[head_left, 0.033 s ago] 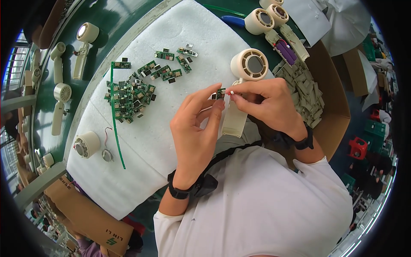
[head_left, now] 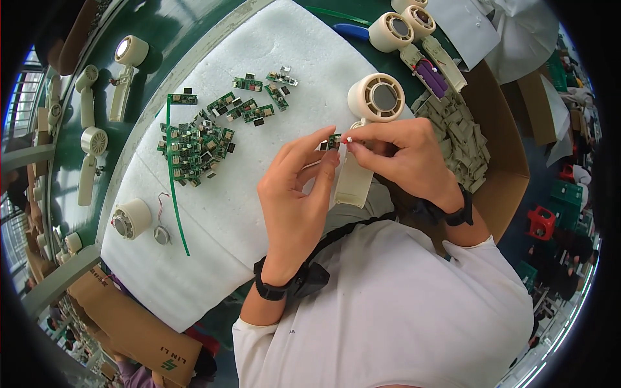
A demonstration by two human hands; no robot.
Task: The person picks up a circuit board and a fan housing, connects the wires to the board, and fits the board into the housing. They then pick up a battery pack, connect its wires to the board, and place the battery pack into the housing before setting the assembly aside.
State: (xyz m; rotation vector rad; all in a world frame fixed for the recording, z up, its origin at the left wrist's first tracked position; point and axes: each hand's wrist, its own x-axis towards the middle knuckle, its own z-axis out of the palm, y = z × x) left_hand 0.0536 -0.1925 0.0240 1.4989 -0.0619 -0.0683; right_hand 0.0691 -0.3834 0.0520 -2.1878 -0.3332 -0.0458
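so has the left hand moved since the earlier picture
No, not visibly: the left hand keeps the same place against the pile of circuit boards on the white sheet.

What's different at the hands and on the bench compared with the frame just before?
Nothing has visibly changed. The left hand still holds a small green circuit board, and the right hand still pinches a small white connector beside it. The pile of boards and the beige fan stay as they were.
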